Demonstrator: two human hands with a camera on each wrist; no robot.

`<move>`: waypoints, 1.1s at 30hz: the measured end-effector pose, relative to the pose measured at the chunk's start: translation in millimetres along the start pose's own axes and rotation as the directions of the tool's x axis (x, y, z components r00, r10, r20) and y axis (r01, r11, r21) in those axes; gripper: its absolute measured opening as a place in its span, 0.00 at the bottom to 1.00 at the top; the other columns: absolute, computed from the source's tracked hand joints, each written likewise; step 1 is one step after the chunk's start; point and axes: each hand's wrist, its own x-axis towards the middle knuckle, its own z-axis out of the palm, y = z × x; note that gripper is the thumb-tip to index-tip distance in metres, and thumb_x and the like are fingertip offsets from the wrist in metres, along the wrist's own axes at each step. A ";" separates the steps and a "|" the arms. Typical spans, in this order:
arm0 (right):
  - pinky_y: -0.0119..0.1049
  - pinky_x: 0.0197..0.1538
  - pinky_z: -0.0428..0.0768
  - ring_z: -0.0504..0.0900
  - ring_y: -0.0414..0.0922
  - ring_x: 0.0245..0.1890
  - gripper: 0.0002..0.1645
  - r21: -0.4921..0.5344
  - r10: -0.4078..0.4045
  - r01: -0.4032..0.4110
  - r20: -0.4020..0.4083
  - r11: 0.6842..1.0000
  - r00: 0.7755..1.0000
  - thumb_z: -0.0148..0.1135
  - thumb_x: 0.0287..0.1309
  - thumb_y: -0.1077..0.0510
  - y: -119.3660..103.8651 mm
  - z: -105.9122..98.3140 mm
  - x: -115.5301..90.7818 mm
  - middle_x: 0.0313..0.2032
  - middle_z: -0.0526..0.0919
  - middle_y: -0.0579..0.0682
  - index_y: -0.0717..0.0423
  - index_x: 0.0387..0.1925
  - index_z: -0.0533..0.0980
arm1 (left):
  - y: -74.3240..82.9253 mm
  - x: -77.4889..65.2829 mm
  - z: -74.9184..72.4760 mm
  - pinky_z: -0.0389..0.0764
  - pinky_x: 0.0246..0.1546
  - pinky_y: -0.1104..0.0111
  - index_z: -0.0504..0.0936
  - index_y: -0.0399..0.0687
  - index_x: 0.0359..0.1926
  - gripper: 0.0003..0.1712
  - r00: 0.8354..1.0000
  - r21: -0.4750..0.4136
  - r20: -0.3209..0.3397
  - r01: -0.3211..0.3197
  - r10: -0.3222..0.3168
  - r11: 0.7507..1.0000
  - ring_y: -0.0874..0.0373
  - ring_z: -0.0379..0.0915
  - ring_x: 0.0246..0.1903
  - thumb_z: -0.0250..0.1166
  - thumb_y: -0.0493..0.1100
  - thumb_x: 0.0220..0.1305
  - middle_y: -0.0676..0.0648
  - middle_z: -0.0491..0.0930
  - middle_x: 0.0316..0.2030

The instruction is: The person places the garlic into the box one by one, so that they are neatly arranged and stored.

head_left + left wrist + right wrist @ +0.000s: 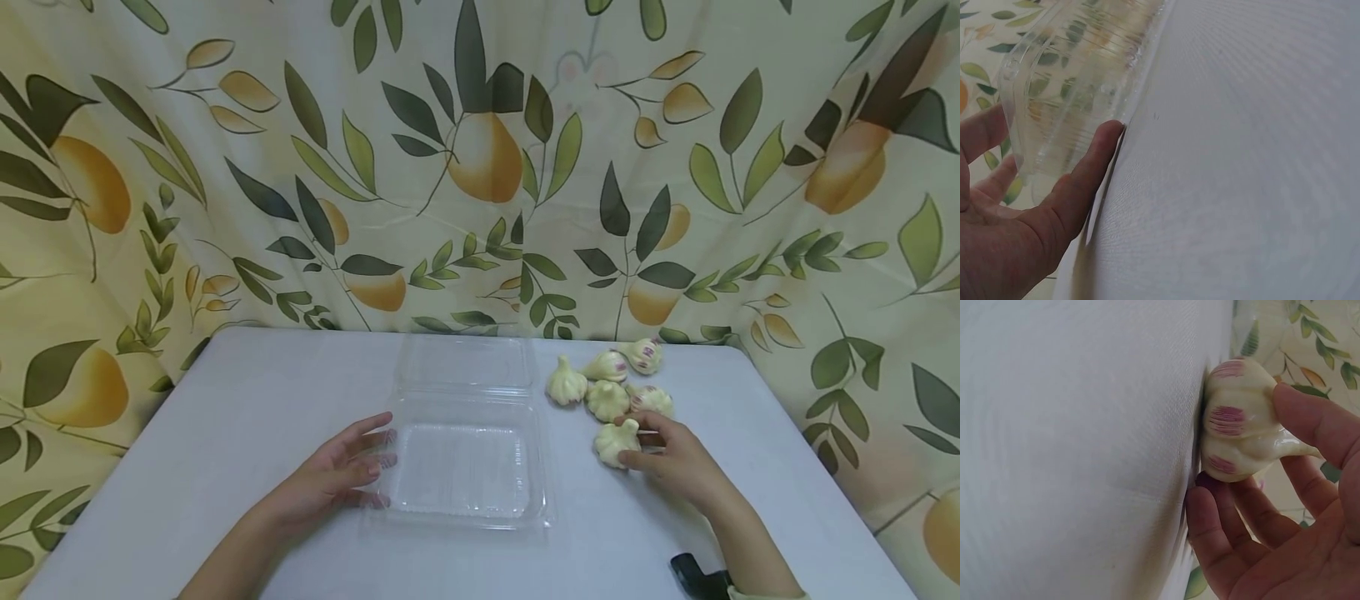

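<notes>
The left hand (341,475) lay with straight fingers against the left wall of the clear plastic hinged clamshell box (465,467), steadying it at the table's near middle. The right hand (671,458) pinched a pale cream, purple-streaked garlic bulb (617,442), nearest of the cluster to the right. Judged step: picking up; next, lifting it leftward into the open tray.
</notes>
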 end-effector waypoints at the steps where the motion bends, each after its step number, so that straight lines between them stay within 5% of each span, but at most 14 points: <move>1: 0.43 0.44 0.81 0.76 0.60 0.58 0.32 -0.004 0.000 0.000 -0.001 1.000 1.000 0.75 0.53 0.54 0.2 -0.2 0.1 0.60 0.75 0.61 0.57 0.59 0.74 | 0.2 -0.1 0.2 0.81 0.52 0.50 0.49 0.52 0.79 0.41 1.000 0.001 -0.001 0.001 -0.001 1.000 0.39 0.55 0.72 0.56 0.33 0.72 0.37 0.46 0.77; 13: 0.43 0.43 0.83 0.79 0.57 0.55 0.39 -0.003 0.017 -0.017 -0.024 1.000 1.000 0.76 0.52 0.47 0.6 0.7 -2.9 0.57 0.77 0.61 0.62 0.61 0.73 | 2.3 -1.2 1.4 0.80 0.53 0.50 0.49 0.52 0.79 0.40 1.000 0.009 0.002 0.006 -0.006 1.000 0.38 0.53 0.72 0.57 0.34 0.72 0.37 0.46 0.77; 22: 0.37 0.43 0.80 0.79 0.55 0.54 0.32 -0.002 0.006 -0.006 -0.055 1.000 0.998 0.76 0.52 0.48 0.6 2.6 -1.1 0.56 0.78 0.58 0.57 0.55 0.76 | 0.2 -0.9 0.1 0.80 0.52 0.49 0.49 0.52 0.79 0.41 1.000 0.003 -0.002 -0.009 0.009 1.000 0.37 0.53 0.72 0.56 0.33 0.72 0.37 0.46 0.77; 33: 0.43 0.47 0.82 0.77 0.60 0.58 0.32 0.010 -0.014 0.014 -0.018 1.000 1.000 0.75 0.53 0.52 1.5 2.4 -2.4 0.62 0.75 0.62 0.60 0.58 0.76 | 1.0 -0.3 1.0 0.81 0.52 0.50 0.50 0.53 0.79 0.40 1.000 0.012 -0.014 -0.001 0.001 1.000 0.37 0.53 0.73 0.57 0.34 0.72 0.37 0.47 0.77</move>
